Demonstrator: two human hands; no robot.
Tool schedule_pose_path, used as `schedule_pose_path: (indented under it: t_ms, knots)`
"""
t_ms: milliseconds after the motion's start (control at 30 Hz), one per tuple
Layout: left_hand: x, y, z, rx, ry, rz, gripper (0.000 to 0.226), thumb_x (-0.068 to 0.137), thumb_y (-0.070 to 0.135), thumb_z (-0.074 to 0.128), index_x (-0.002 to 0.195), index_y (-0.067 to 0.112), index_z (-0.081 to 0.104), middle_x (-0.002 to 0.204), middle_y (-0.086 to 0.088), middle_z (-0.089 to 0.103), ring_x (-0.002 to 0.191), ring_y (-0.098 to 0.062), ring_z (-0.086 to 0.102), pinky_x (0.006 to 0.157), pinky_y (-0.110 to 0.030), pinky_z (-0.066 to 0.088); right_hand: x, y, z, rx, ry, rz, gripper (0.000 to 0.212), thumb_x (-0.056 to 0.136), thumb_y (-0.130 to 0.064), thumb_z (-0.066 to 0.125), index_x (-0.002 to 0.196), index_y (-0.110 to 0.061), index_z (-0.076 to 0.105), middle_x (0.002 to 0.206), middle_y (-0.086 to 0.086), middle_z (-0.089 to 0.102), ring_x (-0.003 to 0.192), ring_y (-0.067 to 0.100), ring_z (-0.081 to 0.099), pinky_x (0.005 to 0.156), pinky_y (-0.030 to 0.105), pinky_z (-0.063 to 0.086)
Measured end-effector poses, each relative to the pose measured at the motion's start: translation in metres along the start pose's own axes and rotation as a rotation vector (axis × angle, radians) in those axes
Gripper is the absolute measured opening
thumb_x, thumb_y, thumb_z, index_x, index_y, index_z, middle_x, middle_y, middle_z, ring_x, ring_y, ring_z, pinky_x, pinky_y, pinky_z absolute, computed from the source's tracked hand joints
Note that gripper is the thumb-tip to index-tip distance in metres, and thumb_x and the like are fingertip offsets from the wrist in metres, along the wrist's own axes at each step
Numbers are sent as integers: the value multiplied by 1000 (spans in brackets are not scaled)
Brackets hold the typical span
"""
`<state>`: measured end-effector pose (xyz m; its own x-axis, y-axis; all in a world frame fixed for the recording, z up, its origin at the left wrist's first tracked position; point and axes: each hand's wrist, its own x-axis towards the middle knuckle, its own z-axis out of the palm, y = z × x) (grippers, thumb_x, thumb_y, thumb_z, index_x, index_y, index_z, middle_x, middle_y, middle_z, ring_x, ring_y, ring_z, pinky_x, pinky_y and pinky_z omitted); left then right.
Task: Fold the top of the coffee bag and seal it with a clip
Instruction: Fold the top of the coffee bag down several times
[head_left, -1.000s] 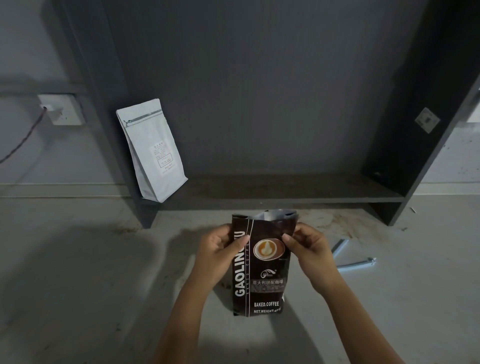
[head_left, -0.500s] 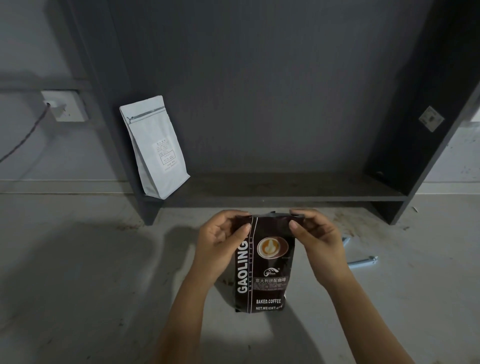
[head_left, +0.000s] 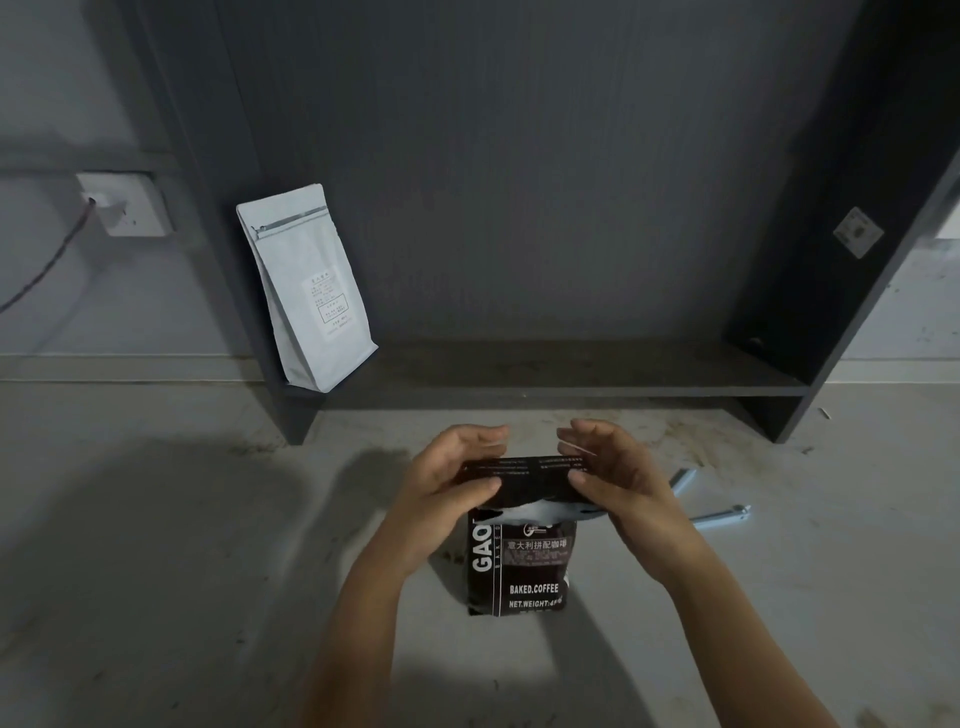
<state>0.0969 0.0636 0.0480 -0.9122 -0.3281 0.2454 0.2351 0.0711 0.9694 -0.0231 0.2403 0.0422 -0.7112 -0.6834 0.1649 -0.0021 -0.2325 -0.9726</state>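
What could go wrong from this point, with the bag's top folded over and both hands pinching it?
1. The clip lies on the floor to the right, apart from both hands. Reaching for it means the right hand lets go, and the fold on the dark coffee bag may spring open.
2. The bag stands upright, steadied only at its top. With just the left hand holding, it could tip.
3. The fold looks uneven, with pale lining showing below it, so the clip might seal poorly.

Dim light is falling on a stained grey concrete floor (head_left: 156, 519). Beyond the grip a dark shelf unit (head_left: 545, 374) is standing against a grey wall (head_left: 52, 78); up-left, a white wall socket (head_left: 130, 205) is holding a cable (head_left: 47, 265).
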Motion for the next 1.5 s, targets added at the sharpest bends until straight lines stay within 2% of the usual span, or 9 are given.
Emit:
schedule_pose_path:
  t_ms: [133,333,467,600,700,800,1000,1300,1500]
  knots:
    - [-5,-11,-3,93,-43,-128,57,67,10,72,116,33,52,124,7,62,116,-8,57,101,-36,46,-3,7,-1,-27,-27,124,63,73,5,66,125,-25,47,117,10,61,107,18,62,78,25,56]
    - [-3,-26,-3,204,32,-190,59,61,20,83,111,35,55,111,7,67,106,-5,62,93,-27,48,-2,16,-3,-90,-4,134,62,72,13,67,119,-24,52,101,13,64,87,8,67,69,17,54]
    - [-2,-32,-3,246,109,-164,39,68,2,79,93,26,61,93,7,72,93,-11,68,85,-25,51,-1,26,-5,-127,28,99,42,70,18,65,104,-6,61,91,7,70,82,9,68,67,17,54]
    - [-3,-35,-1,263,164,-144,36,70,-3,76,87,25,64,84,8,75,83,-9,72,72,-19,55,1,35,-5,-115,90,95,37,67,19,66,76,-16,70,71,0,73,69,11,69,60,17,54]
    - [-2,-38,3,296,205,-139,36,72,-6,74,86,26,64,81,9,75,79,-10,73,70,-22,57,5,43,-4,-132,162,101,43,65,19,68,50,-21,63,70,16,60,61,20,61,56,22,53]
    - [0,-44,8,336,256,-140,38,71,-11,71,79,26,63,67,19,74,72,-2,72,67,-17,56,7,50,-2,-143,220,111,48,64,19,69,41,-20,51,66,14,57,58,21,56,59,28,48]
    - [0,-49,14,383,306,-150,41,70,-13,71,69,27,58,64,31,70,63,9,67,58,-5,49,6,51,-1,-173,228,128,43,64,19,69,48,-13,44,74,23,57,70,30,54,69,44,45]
    - [-4,-50,13,435,297,-137,47,67,-13,72,60,31,58,61,27,70,59,5,67,55,-6,49,-2,52,-2,-193,244,115,40,62,19,70,51,-9,44,71,23,57,67,31,52,67,47,44]
    - [-7,-50,14,482,303,-100,47,67,-10,73,61,34,57,63,32,68,62,6,67,56,-5,49,-2,53,-2,-225,242,92,46,61,19,71,47,-14,41,67,19,54,63,27,49,57,31,44]
